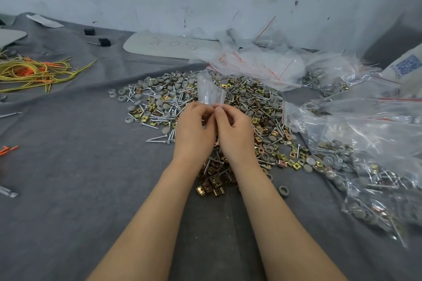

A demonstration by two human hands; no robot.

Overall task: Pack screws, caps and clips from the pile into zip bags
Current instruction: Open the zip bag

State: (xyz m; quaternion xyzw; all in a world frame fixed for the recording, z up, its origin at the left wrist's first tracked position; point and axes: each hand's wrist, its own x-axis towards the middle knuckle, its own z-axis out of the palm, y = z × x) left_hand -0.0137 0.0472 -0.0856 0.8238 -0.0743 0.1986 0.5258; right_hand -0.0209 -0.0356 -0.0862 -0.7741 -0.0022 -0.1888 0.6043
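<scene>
A wide pile (164, 100) of silver screws, grey round caps and brass-coloured square clips lies on the grey cloth. Over its near side my left hand (194, 130) and my right hand (235, 132) meet, fingertips pinched together on one edge of a small clear zip bag (209, 89). The bag stands up from my fingers and looks empty. A cluster of clips (212, 180) lies between my wrists.
Filled zip bags (370, 180) are heaped at the right, and loose clear bags (258, 64) with red seal lines lie behind the pile. Yellow and orange cables (34, 73) lie at the left. A grey panel (164, 47) rests against the wall.
</scene>
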